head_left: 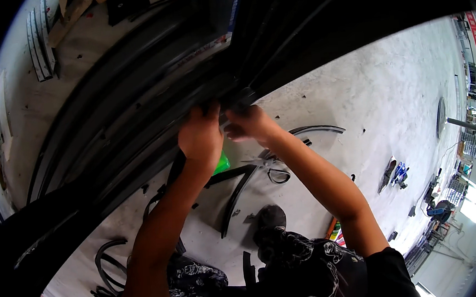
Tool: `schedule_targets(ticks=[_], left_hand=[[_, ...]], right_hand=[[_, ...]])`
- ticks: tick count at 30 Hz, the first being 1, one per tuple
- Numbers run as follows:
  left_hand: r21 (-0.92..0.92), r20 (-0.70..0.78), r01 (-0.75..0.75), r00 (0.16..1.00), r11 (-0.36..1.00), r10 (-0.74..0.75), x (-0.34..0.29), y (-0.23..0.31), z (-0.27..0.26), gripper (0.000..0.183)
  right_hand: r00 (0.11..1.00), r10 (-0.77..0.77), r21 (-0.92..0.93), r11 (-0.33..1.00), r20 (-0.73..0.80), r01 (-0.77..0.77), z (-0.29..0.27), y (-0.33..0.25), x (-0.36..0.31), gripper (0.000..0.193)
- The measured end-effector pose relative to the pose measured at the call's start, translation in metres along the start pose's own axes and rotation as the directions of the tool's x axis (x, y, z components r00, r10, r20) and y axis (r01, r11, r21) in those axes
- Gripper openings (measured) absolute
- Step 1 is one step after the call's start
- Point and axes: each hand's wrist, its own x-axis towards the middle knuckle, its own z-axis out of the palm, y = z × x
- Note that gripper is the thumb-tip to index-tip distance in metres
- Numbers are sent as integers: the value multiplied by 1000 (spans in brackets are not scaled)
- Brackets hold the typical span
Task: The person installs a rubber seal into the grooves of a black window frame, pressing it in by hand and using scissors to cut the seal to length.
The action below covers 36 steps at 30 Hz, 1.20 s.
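Observation:
A large black frame (132, 109) with long curved grooves runs across the upper part of the head view. My left hand (200, 137) is against its lower edge, fingers closed at the dark surface; what they grip is lost in shadow. Close to its right, my right hand (252, 126) is curled beside a dark corner of the frame, slightly blurred, and what it may hold cannot be made out. Beneath my hands, scissors (278, 175) with dark handle loops lie near a bright green object (222, 163), which my left wrist partly covers.
Curved black strips (233, 205) lie on the pale floor, with another loop of strip (108, 264) at lower left. My shoe (271, 218) stands below the scissors. Small tools (400, 175) lie farther right, and equipment lines the right wall. Long strips (39, 47) lie beyond the frame.

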Motion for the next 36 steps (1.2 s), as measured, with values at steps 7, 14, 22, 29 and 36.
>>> schedule_targets(ticks=[7, 14, 22, 29, 36], left_hand=[[42, 42, -16, 999, 999, 14, 5, 2, -5, 40], [7, -36, -79, 996, 997, 79, 8, -10, 6, 27], [-40, 204, -22, 979, 999, 30, 36, 11, -34, 37], [-228, 41, -109, 992, 968, 121, 66, 62, -161, 49], [-546, 481, 91, 848, 833, 223, 13, -8, -216, 43]], right_hand=[[996, -58, -10, 998, -65, 57, 2, 4, -1, 35], [796, -599, -709, 599, -88, 372, -3, 21, -45, 27], [675, -737, -983, 102, 27, 152, -59, 102, -143, 39], [787, -612, -996, -6, 71, 85, -57, 101, -133, 63], [840, -540, -779, 545, -43, 310, -77, 79, -162, 33]])
